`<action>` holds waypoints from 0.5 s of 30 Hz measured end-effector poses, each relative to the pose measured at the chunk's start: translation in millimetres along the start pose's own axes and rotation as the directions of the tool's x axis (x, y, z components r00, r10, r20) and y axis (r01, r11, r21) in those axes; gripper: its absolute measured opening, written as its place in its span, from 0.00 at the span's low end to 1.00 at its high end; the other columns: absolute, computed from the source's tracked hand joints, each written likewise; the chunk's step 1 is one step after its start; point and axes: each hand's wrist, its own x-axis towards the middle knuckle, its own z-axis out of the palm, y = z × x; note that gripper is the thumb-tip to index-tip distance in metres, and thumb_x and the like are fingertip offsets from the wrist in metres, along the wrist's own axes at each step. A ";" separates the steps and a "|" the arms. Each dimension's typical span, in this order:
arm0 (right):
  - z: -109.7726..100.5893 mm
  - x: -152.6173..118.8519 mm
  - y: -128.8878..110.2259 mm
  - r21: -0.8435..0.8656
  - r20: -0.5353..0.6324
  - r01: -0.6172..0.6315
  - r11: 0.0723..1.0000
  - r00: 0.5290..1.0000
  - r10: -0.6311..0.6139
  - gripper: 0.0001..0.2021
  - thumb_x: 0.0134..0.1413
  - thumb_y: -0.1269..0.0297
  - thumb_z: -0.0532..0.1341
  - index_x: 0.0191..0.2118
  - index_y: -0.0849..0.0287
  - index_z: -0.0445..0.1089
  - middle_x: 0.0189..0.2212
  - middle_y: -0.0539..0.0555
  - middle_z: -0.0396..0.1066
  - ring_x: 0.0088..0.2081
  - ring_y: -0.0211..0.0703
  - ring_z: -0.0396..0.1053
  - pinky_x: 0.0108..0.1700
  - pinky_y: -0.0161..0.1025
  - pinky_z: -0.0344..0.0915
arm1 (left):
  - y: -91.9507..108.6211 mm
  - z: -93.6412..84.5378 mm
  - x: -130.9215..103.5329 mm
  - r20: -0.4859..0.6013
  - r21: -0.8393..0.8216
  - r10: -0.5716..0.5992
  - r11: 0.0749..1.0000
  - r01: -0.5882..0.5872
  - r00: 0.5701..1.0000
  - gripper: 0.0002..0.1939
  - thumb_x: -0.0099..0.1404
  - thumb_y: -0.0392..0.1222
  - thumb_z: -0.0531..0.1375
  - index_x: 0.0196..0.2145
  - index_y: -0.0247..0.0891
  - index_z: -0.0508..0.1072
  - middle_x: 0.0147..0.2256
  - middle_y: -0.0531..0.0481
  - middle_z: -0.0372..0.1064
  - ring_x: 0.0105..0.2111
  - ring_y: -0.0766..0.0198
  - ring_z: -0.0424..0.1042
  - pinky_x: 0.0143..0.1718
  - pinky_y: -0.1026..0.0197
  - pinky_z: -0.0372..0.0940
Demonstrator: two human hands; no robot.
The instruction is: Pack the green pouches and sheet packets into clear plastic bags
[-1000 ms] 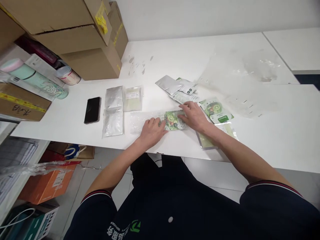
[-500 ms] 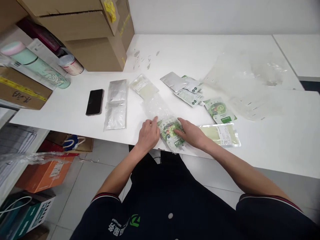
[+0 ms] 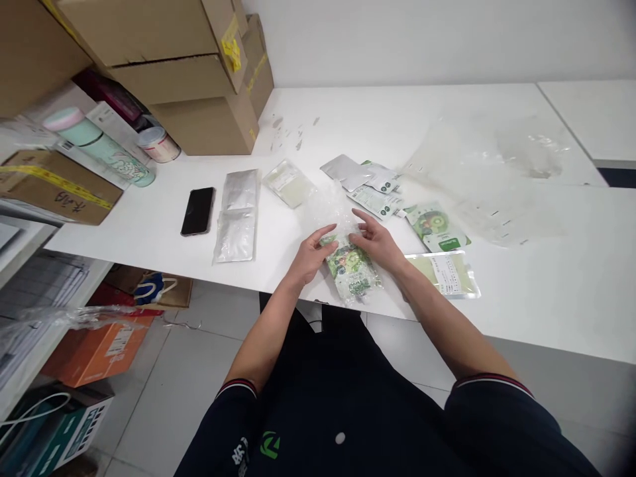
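A clear plastic bag (image 3: 332, 211) lies near the front edge of the white table (image 3: 546, 291), with a green printed packet (image 3: 352, 270) inside its near end. My left hand (image 3: 312, 252) grips the bag's left side just above the packet. My right hand (image 3: 377, 240) holds its right side, fingers partly spread over the crinkled upper part.
Two silver pouches (image 3: 237, 215), a black phone (image 3: 198, 211) and a pale green pouch (image 3: 288, 183) lie to the left. More packets (image 3: 375, 189), a kiwi-print packet (image 3: 436, 226) and a clear pouch (image 3: 450, 273) lie to the right. Cardboard boxes (image 3: 163, 73) stand at the back left, clear bags (image 3: 497, 165) at the back right.
The bag with the packet turned from lying sideways to pointing at me and slid toward the table's edge. Both hands moved up from the packet to the bag's sides.
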 end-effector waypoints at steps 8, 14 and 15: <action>-34.6 8.5 -32.5 -0.049 0.325 0.004 0.999 0.946 0.012 0.39 0.47 0.51 0.66 0.65 0.55 0.61 0.32 0.50 0.66 0.34 0.41 0.61 0.39 0.44 0.63 | 8.2 -5.5 0.0 0.051 0.200 0.207 0.956 -0.213 0.977 0.37 0.66 0.48 0.60 0.68 0.41 0.52 0.59 0.40 0.67 0.53 0.53 0.72 0.48 0.53 0.71; -34.7 4.4 -59.4 -0.372 0.366 0.191 0.908 0.930 -0.045 0.21 0.49 0.49 0.65 0.43 0.60 0.74 0.38 0.57 0.67 0.39 0.49 0.65 0.42 0.47 0.63 | 21.0 -16.2 -15.4 -0.028 0.195 0.161 0.969 -0.153 0.987 0.38 0.65 0.46 0.61 0.67 0.40 0.50 0.50 0.42 0.73 0.45 0.58 0.75 0.45 0.56 0.72; -31.9 3.0 -62.5 -0.363 0.351 0.260 0.895 0.928 -0.127 0.19 0.50 0.50 0.65 0.41 0.59 0.74 0.43 0.60 0.66 0.44 0.52 0.65 0.44 0.48 0.64 | 24.0 -21.2 -18.8 -0.069 0.229 0.144 0.965 -0.125 0.987 0.35 0.64 0.47 0.63 0.65 0.39 0.56 0.48 0.42 0.73 0.44 0.59 0.75 0.44 0.56 0.72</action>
